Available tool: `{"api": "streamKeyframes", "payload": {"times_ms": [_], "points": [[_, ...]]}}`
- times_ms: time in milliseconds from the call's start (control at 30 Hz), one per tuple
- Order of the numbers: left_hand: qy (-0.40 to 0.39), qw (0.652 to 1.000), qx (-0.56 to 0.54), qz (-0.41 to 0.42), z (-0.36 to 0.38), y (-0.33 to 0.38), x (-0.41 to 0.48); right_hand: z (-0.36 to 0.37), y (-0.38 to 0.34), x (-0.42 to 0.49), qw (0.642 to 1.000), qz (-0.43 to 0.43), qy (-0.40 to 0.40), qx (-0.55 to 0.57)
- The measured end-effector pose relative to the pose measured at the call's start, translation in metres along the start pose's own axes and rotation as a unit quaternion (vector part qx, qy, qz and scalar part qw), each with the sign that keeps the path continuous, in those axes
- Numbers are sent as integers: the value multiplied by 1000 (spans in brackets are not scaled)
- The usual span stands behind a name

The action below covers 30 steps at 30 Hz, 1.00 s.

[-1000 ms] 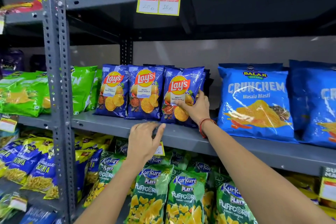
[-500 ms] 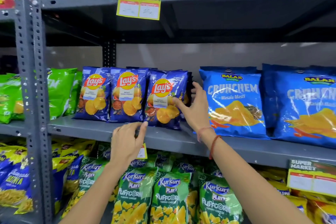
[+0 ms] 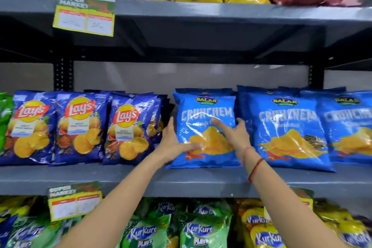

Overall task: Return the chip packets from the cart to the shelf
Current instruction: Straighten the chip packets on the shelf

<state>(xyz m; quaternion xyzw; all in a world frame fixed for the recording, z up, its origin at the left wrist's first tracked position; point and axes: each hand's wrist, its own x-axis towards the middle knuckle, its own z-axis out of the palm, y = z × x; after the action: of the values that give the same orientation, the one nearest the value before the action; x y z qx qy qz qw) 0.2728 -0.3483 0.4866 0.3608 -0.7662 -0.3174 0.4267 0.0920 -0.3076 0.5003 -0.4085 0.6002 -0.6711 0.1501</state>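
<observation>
Your left hand (image 3: pixel 173 145) and right hand (image 3: pixel 234 134) flank the leftmost Crunchem packet (image 3: pixel 205 129) on the middle shelf (image 3: pixel 80 177), fingers spread apart, not clamped. Push unevenly and that upright packet could tip onto the Lay's packets (image 3: pixel 128 127) just left of it.

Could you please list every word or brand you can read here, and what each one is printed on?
"Lay's": dark blue chip packets, middle shelf.
"BALAJI", "CRUNCHEM": light blue chip packets between both hands.
"Kurkure": green puffcorn packets, bottom shelf.
"SUPER MARKET": yellow-green shelf price tag; handwritten prices too blurred.
Small print under every logo: unreadable.
</observation>
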Motion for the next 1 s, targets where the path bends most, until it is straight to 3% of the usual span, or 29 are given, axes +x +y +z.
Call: {"api": "streamKeyframes", "payload": {"times_ms": [100,233,400,567,633,700,767,833,900,1000], "points": [[-11,990,-127,-66,9,-5,21,-3,11,15,998,28,-44,30],[-9,976,-215,-25,22,-13,35,-10,5,15,995,-39,-83,46],[3,979,-195,61,29,-17,46,-13,14,19,991,-102,-63,53],[-17,986,-157,48,27,-17,43,-13,19,20,993,-102,-46,39],[28,991,-128,30,28,-13,40,-16,15,14,993,-115,-24,17],[137,987,-83,35,30,-7,36,-21,10,7,987,-161,10,-29],[252,962,-46,92,35,4,31,-32,4,1,973,-217,34,-70],[308,931,-19,197,43,22,22,-47,-4,-5,959,-263,48,-91],[286,918,4,275,63,45,17,-70,-12,-5,944,-297,87,-110],[176,933,19,314,106,79,13,-113,-15,10,919,-312,191,-148]]}}
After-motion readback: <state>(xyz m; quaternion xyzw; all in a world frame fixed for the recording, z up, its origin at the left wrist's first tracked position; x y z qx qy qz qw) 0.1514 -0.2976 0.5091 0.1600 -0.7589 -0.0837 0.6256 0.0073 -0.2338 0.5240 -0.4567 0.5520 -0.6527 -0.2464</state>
